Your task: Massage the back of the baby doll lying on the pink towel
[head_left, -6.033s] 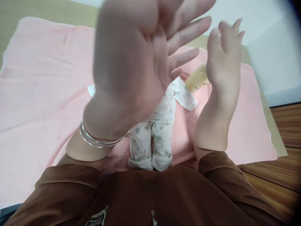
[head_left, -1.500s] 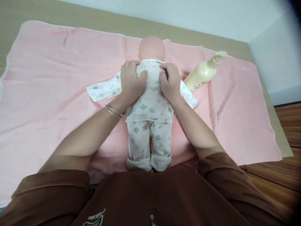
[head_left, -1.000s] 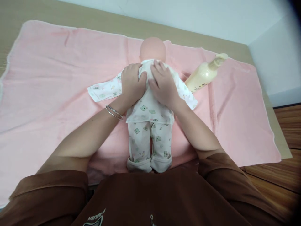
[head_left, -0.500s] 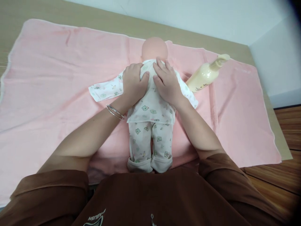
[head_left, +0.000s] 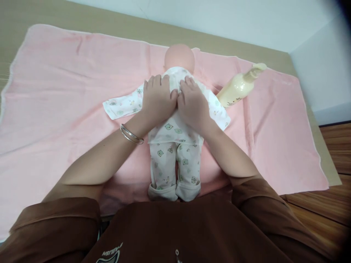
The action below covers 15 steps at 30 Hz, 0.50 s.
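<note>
A baby doll (head_left: pixel 175 153) in white printed pyjamas lies face down on a pink towel (head_left: pixel 55 91), its bare head (head_left: pixel 179 56) pointing away from me. My left hand (head_left: pixel 157 100) lies flat on the doll's upper back, fingers stretched out, with silver bangles on the wrist. Beside it, touching thumb to thumb, my right hand (head_left: pixel 193 106) also rests flat on the back with fingers extended. Neither hand holds anything.
A cream pump bottle (head_left: pixel 237 89) lies on its side on the towel to the right of the doll. The towel covers a tan table (head_left: pixel 82 18) set against a white wall. A wooden floor (head_left: pixel 329 204) shows at the right.
Both hands have slid down from the doll's shoulders toward the middle of its back and come together. Six seconds ago they were raised open in front of the camera.
</note>
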### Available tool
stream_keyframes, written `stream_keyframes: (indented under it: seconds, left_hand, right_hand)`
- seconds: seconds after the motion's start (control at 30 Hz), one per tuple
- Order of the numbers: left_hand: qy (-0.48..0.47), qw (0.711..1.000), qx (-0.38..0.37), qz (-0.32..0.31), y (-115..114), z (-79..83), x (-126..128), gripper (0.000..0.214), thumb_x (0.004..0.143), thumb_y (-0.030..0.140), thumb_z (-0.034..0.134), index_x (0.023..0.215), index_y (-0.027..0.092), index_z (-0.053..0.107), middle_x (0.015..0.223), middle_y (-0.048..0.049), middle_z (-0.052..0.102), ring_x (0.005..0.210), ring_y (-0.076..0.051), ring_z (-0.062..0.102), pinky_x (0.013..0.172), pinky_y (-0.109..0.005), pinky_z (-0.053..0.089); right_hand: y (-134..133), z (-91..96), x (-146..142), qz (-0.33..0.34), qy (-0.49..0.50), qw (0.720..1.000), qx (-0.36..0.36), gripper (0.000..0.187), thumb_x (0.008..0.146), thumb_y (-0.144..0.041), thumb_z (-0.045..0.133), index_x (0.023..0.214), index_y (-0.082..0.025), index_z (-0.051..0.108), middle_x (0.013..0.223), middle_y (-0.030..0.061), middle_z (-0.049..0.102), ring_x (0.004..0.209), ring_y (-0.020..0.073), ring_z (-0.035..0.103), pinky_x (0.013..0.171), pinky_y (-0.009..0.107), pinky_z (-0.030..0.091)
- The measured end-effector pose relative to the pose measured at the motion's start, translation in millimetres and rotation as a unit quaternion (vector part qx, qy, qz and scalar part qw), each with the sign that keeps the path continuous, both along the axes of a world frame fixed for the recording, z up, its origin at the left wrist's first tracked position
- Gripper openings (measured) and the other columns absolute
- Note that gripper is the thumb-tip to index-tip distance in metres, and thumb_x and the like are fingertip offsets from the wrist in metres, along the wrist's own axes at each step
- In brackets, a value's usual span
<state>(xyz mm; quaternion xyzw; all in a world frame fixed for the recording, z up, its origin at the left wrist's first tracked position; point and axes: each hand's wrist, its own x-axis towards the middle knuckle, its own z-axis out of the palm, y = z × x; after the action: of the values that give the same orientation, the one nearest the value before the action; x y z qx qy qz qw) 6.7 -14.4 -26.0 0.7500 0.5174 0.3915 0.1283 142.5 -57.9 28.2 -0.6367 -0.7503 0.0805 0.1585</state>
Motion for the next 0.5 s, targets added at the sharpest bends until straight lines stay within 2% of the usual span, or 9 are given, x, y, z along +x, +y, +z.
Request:
stream_keyframes:
  seconds: [0.1,0.17,0.27,0.37,0.5]
  left_hand:
    - [0.002,1.000,0.011,-0.013,-17.9,7.1,3.3,0.043,0.096,0.054,0.063,0.130,0.026,0.061,0.149,-0.0135,0.062,0.152,-0.043,0.043,0.133,-0.062,0.026]
    - [0.001,1.000,-0.002,-0.031,-18.7,11.3,4.3,0.038,0.096,0.049,0.065,0.125,0.025,0.062,0.147,-0.0137,0.063,0.151,-0.043,0.044,0.132,-0.062,0.029]
    - [-0.004,0.999,-0.041,-0.031,-4.5,14.8,2.1,0.019,0.100,0.045,0.061,0.105,0.026,0.061,0.127,-0.0127,0.070,0.135,-0.039,0.056,0.121,-0.062,0.041]
    - [-0.002,0.996,-0.082,-0.020,11.3,16.2,-2.2,0.019,0.104,0.039,0.055,0.088,0.028,0.052,0.109,-0.0111,0.070,0.121,-0.036,0.062,0.112,-0.062,0.046]
    - [-0.004,0.996,-0.090,-0.019,9.5,18.6,-3.8,0.018,0.104,0.037,0.056,0.088,0.028,0.052,0.112,-0.0113,0.069,0.126,-0.039,0.060,0.116,-0.064,0.042]
  right_hand:
    - [24.2,2.1,16.5,-0.046,-0.011,0.998,-0.038,0.052,0.111,-0.018,0.029,0.153,0.002,0.051,0.167,0.0230,0.048,0.165,0.0346,0.039,0.141,0.048,0.031]
    - [30.3,-0.3,22.3,-0.055,-0.018,0.997,-0.048,0.052,0.112,-0.025,0.033,0.153,0.003,0.049,0.168,0.0253,0.046,0.166,0.0381,0.036,0.141,0.053,0.030]
    - [22.1,-8.8,22.2,-0.018,-0.024,0.999,-0.024,0.059,0.110,-0.029,0.041,0.158,0.005,0.041,0.171,0.0295,0.039,0.167,0.0423,0.032,0.140,0.059,0.027]
    - [8.1,-16.4,18.0,0.039,-0.005,0.999,0.023,0.063,0.109,-0.034,0.041,0.162,0.000,0.037,0.173,0.0266,0.038,0.167,0.0412,0.032,0.140,0.064,0.026]
    - [7.3,-12.3,17.1,0.049,0.004,0.999,0.018,0.058,0.106,-0.029,0.040,0.158,-0.004,0.043,0.170,0.0223,0.043,0.166,0.0386,0.035,0.140,0.062,0.029]
